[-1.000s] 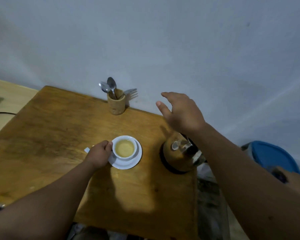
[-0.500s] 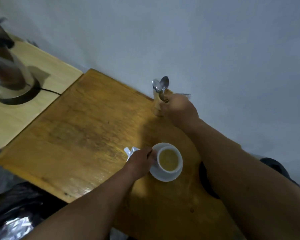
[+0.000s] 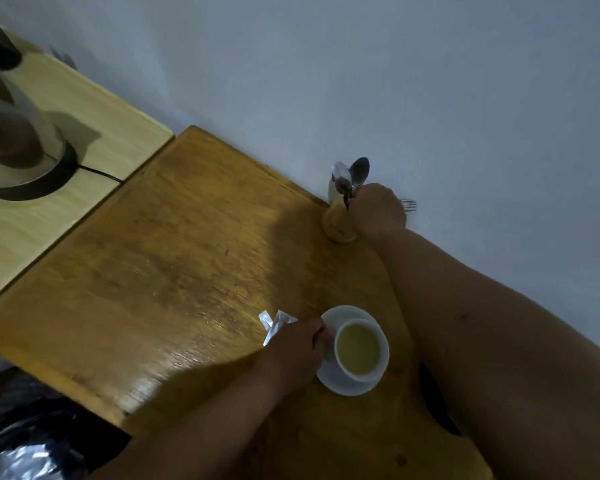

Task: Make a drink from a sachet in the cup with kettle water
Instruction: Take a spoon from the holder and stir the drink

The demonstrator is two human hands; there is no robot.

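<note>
A white cup (image 3: 365, 375) of pale yellow drink stands on a white saucer (image 3: 346, 386) on the wooden table (image 3: 187, 258). My left hand (image 3: 293, 348) grips the cup at its left side, where the handle is hidden under my fingers. A torn white sachet (image 3: 274, 322) lies just behind that hand. At the wall stands a wooden holder (image 3: 336, 225) with two spoons (image 3: 359, 169) and a fork (image 3: 408, 204). My right hand (image 3: 378, 211) is over the holder, fingers pinched on a spoon's stem. A dark round kettle part (image 3: 437, 407) peeks out under my right forearm.
A metal kettle on a black base (image 3: 18, 143) with a cord stands on a paler table (image 3: 111, 116) at the left. The grey wall runs right behind the holder. Dark bags with foil (image 3: 32, 441) lie below the table's near-left edge.
My right hand moved from above the kettle to the holder and closed on a spoon. The view swung left and tilted. My left hand stayed on the cup.
</note>
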